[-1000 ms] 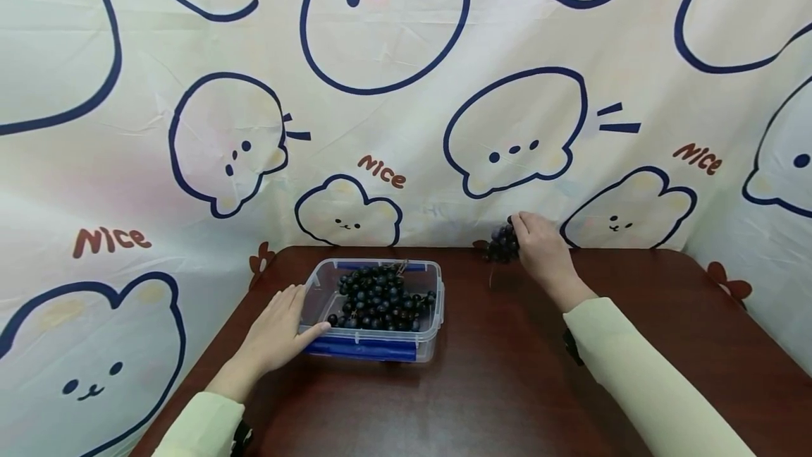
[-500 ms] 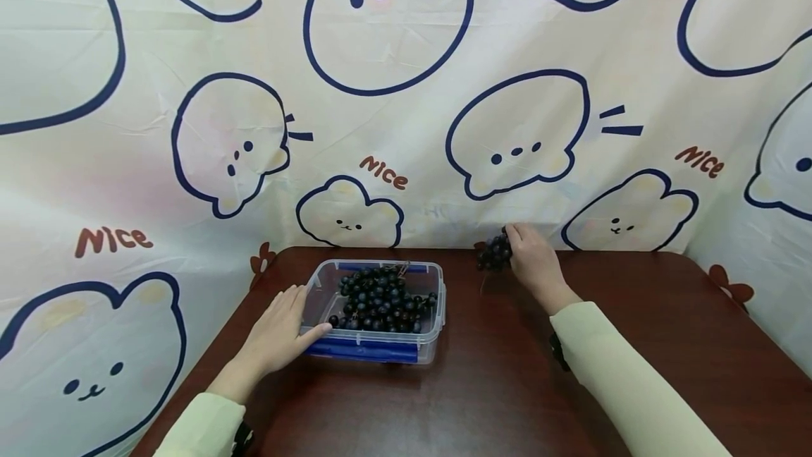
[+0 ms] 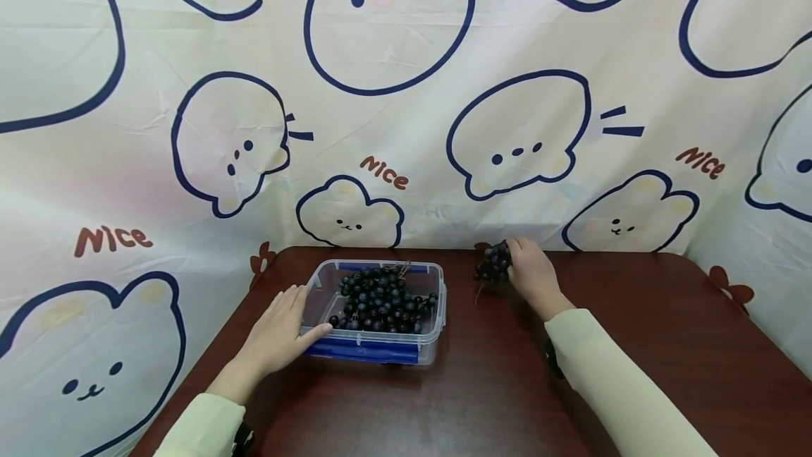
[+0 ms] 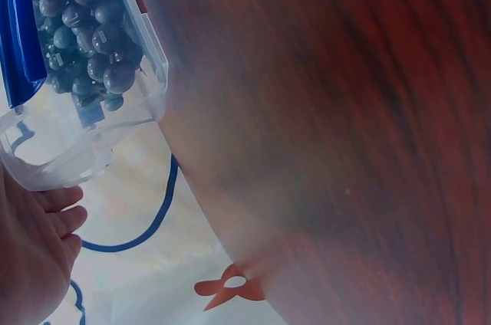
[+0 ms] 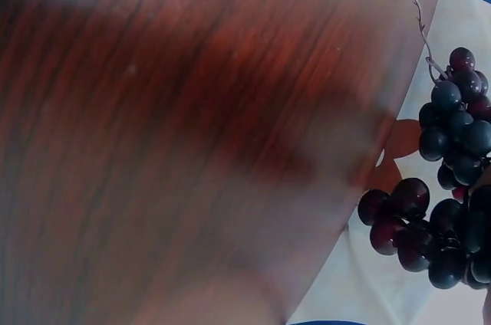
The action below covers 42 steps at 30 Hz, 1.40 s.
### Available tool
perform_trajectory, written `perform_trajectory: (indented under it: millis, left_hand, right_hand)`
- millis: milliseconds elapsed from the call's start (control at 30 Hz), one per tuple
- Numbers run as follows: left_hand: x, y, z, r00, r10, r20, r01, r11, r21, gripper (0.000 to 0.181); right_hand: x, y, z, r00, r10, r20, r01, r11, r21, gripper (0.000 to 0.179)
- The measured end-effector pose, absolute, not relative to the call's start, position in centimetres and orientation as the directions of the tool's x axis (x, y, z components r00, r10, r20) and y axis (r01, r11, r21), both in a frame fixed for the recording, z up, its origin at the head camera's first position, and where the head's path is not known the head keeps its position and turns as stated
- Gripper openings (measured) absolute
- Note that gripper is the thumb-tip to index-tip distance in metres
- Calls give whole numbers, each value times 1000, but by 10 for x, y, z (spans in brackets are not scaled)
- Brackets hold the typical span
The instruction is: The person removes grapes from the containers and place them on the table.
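A clear plastic box [image 3: 438, 333] with blue clips stands on the table, holding a heap of dark grapes [image 3: 380, 298]. My left hand [image 3: 279, 330] rests against the box's left side, its fingers straight and the thumb on the near rim. To the right of the box, by the table's far edge, my right hand [image 3: 533, 273] grips a smaller bunch of grapes [image 3: 491, 264] by its top. The right wrist view shows these hanging grapes [image 5: 460, 137] with a thin bare stem; the hand is mostly out of that frame.
The dark red-brown table [image 3: 482, 400] reaches back to a pale cloth backdrop [image 3: 431, 125] printed with bear outlines. The box sits on the table's left half. A bare grape stem [image 3: 403, 269] sticks up near the box's far rim.
My right hand has moved slightly down and to the left with the bunch of grapes, which hangs lower towards the table. The left hand and the box have stayed in place.
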<state>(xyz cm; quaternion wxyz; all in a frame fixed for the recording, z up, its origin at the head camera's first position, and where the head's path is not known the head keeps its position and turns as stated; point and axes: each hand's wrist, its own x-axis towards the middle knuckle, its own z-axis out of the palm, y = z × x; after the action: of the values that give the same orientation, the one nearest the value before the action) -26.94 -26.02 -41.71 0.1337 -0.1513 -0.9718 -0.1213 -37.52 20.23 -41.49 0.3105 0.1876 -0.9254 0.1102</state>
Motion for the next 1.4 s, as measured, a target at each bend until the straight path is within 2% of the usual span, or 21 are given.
perform_trajectory:
  millis: [133,333,733,1400]
  left_hand:
    - [-269,-260,-418,-921,261,290,324,925,199,94]
    - [-269,-260,-417,-921,258,291,322,926,199,94]
    - [-266,-260,-417,-920,262,291,326,924,200,94]
    - [-269,-261,-417,-917,261,303,328,924,198,93]
  right_hand:
    - [-373,202,-416,-793,-242,560,-375,917,-134,42]
    - [-371,204,-417,-842,-213,496,-333,928,-167,46]
    - [-372,208,-423,-883,-174,436,-298,925,-235,41]
    - [-375,219,-420,-947,-126,297,-219,927,-305,49]
